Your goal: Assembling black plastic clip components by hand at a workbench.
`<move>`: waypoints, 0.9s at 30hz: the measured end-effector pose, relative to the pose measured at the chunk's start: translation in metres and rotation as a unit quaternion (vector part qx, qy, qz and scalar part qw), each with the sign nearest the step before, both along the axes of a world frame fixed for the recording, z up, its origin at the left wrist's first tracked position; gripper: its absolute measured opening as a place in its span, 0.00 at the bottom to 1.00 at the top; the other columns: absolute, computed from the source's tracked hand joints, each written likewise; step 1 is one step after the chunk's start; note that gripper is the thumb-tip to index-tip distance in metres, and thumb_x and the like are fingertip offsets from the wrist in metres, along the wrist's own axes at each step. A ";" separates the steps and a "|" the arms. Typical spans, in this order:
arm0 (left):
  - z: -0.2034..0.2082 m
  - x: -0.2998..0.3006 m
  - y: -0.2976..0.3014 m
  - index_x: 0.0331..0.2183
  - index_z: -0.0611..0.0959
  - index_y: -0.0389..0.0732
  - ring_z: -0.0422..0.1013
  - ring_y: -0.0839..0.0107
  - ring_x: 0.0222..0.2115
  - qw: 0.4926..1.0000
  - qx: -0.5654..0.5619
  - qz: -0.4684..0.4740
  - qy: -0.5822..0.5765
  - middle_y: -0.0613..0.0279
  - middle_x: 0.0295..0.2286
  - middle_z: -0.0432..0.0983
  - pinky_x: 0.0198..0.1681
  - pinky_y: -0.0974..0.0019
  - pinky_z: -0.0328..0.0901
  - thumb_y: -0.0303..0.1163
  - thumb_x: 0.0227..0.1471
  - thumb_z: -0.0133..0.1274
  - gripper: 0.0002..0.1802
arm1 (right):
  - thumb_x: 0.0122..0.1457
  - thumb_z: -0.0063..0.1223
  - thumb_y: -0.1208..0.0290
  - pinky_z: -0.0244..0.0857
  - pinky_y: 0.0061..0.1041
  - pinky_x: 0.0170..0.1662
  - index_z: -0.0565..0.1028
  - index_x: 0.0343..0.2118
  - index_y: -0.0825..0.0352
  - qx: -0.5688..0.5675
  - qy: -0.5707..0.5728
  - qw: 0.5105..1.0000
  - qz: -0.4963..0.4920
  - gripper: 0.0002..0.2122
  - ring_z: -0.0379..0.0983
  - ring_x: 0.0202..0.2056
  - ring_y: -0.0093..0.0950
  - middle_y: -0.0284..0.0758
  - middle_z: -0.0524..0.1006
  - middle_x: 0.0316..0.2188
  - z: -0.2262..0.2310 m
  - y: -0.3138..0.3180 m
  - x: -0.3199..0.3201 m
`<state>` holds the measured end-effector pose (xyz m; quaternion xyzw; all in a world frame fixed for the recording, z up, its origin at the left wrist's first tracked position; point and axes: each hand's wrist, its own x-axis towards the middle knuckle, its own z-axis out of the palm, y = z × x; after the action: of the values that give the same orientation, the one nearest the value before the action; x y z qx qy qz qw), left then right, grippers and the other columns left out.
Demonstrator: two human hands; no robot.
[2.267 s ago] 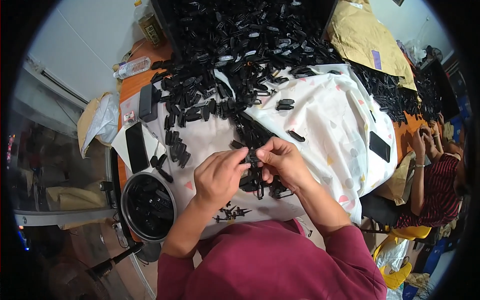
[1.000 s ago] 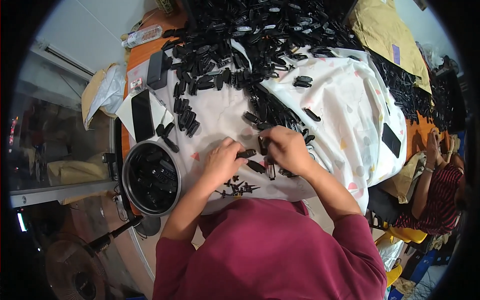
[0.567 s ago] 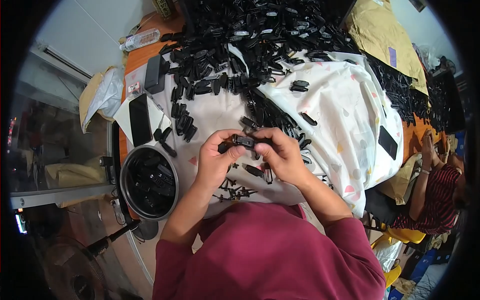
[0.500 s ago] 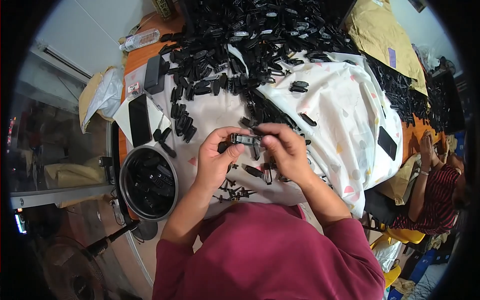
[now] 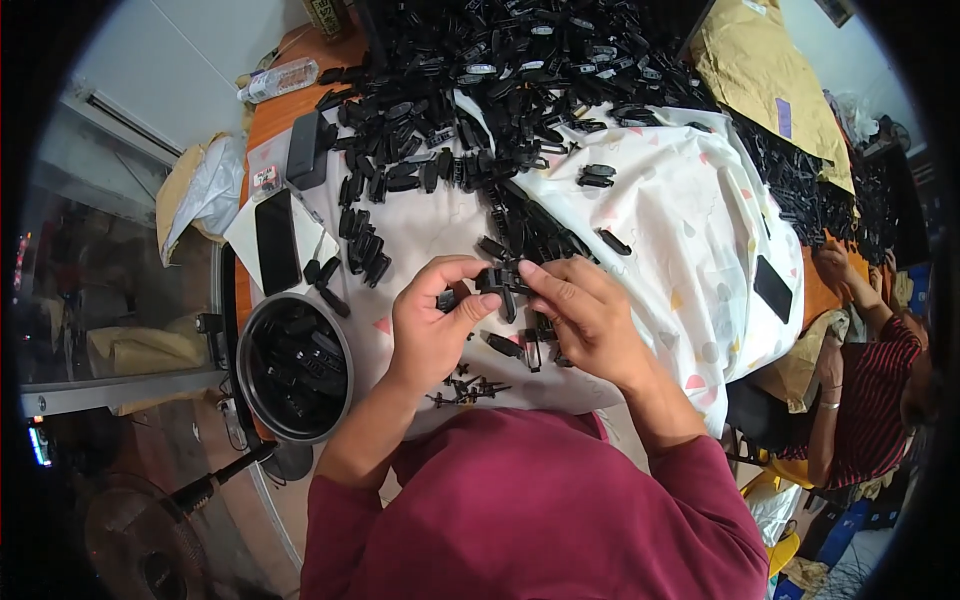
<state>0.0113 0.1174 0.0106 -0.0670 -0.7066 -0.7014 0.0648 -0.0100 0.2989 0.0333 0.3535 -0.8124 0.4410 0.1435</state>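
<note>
So the small black plastic casing point(image 5: 497, 281) is up in the air between both hands, just above the cloth point(image 5: 440, 225) on the counter point(image 5: 276, 122). Left hand point(image 5: 422, 325) has its thumb and index closed on the left end; right hand point(image 5: 600, 322) has its fingers pinched at the right end. Neither's really nearer, since both are touching it. It sits right of the left thumb and left of the right fingertips, so its long axis runs roughly side to side, hand to hand. Can't tell which end is the front, tbh. A dark sliver point(image 5: 510, 306) points down below it toward the person; can't tell if it's attached or just lying behind.
</note>
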 end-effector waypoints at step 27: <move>-0.008 0.006 0.013 0.39 0.75 0.33 0.57 0.86 0.18 0.964 0.222 -0.054 -0.134 0.67 0.30 0.73 0.20 0.83 0.54 0.29 0.43 0.57 0.19 | 0.37 0.55 0.83 0.62 0.24 0.22 0.71 0.40 0.70 0.025 0.091 0.995 -0.042 0.21 0.66 0.23 0.30 0.37 0.70 0.25 -0.009 -0.008 0.016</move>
<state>0.0176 0.1303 0.0023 0.0052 -0.5307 -0.8457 -0.0552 0.0056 0.2909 0.0245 0.3613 -0.8207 0.3802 0.2264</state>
